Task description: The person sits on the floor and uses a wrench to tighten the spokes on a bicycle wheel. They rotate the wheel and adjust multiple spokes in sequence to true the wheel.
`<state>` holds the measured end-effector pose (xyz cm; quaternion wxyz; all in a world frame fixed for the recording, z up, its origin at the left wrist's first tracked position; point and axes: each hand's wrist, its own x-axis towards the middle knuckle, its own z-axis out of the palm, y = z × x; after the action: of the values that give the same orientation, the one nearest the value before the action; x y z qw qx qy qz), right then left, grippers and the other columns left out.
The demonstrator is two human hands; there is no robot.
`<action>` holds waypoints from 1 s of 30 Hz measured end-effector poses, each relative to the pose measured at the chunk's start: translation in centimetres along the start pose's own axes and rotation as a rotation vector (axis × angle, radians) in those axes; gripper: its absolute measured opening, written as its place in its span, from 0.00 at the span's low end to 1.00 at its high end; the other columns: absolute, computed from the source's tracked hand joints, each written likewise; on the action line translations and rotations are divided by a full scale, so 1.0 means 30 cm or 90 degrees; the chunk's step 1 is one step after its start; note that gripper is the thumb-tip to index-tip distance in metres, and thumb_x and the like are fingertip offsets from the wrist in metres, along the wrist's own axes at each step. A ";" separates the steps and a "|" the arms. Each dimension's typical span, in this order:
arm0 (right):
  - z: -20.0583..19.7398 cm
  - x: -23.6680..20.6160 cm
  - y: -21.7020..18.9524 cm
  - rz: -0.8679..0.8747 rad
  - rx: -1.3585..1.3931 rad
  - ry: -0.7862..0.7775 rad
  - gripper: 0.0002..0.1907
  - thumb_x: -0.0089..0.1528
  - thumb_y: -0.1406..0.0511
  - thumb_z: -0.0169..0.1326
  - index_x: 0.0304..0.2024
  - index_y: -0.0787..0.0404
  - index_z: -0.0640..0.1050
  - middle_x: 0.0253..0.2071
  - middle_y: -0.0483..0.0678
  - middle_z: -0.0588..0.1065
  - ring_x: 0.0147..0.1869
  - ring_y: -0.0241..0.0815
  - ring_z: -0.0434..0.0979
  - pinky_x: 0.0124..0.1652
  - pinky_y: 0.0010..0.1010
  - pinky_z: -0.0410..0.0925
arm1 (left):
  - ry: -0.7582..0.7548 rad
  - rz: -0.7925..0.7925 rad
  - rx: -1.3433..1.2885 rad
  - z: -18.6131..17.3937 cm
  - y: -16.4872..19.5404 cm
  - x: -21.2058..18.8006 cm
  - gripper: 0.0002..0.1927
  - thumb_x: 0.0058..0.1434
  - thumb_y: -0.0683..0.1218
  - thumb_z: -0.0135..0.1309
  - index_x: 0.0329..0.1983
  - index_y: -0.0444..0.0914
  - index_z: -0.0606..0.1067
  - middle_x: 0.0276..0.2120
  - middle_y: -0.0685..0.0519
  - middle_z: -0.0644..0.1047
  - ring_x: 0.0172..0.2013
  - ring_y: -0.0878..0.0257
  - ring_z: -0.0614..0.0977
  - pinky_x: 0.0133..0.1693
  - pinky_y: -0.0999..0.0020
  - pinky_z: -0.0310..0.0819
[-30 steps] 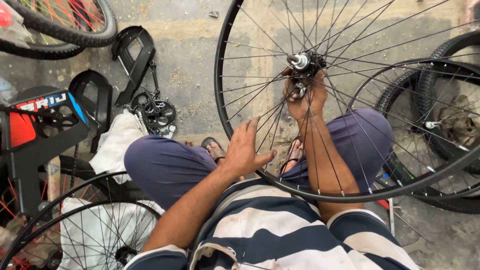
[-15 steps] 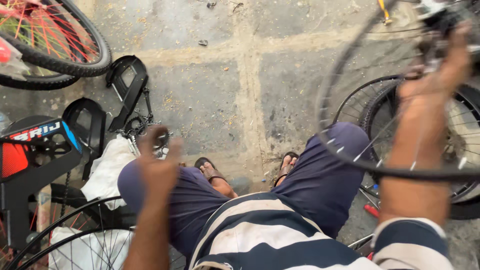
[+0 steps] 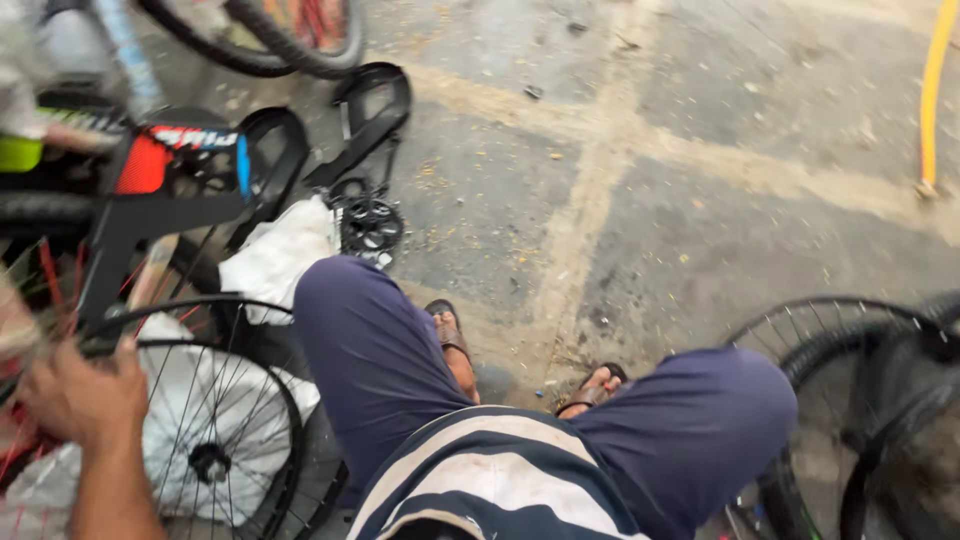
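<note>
My left hand (image 3: 85,400) reaches out to the lower left, over the rim of a spoked black wheel (image 3: 215,440) lying beside my left knee. Its fingers curl toward a blurred bundle of thin reddish rods (image 3: 25,440) at the frame's edge; whether they grip anything is unclear. My right hand is out of view. Another spoked wheel (image 3: 850,330) leans low at the right, past my right knee, with tyres (image 3: 900,450) behind it. I sit in dark blue trousers and a striped shirt, with sandalled feet on the stone floor.
A black and red bicycle frame (image 3: 150,200) lies at the left, with black saddles (image 3: 375,105), a chainring (image 3: 370,225) and white cloth (image 3: 280,260) nearby. A tyred wheel (image 3: 260,40) is at the top left. A yellow pipe (image 3: 932,100) runs down the right edge.
The large wheel I held up in front of me has swung away to the right and down. My right hand left the view. My left hand moved from the rim out to the lower left.
</note>
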<state>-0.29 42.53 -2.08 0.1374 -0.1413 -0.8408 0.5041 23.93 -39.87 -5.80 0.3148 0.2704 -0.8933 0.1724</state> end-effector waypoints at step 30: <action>-0.277 -0.391 0.262 0.015 -0.106 0.034 0.20 0.70 0.53 0.61 0.50 0.63 0.77 0.36 0.49 0.75 0.31 0.38 0.72 0.30 0.28 0.66 | 0.059 0.382 -0.764 -0.800 0.899 0.416 0.13 0.71 0.43 0.62 0.53 0.31 0.75 0.43 0.43 0.82 0.42 0.53 0.86 0.46 0.64 0.80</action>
<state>14.41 48.38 -6.33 0.1418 -0.1760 -0.8740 0.4301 11.06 -11.63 16.48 0.3874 -0.2188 -0.8563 -0.2624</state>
